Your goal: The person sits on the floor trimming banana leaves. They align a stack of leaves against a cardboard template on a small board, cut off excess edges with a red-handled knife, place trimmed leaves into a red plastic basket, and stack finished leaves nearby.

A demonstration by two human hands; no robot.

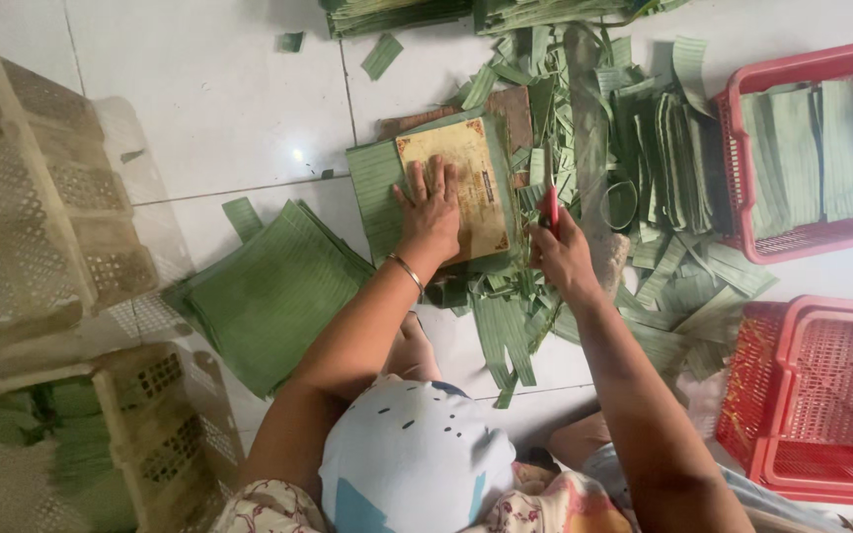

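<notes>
Flat, left hand [433, 212] on yellow board [453, 188], right hand [562, 255] gripping red-handled cutter [551, 207]

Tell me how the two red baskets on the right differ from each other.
The upper red basket holds flat stacks of cut green leaf pieces; the lower red basket shows only bare mesh inside. The upper one lies beside the heap of leaf trimmings, while the lower one lies nearer the person, past the right hand. Both are red perforated plastic on the white tile floor.
</notes>
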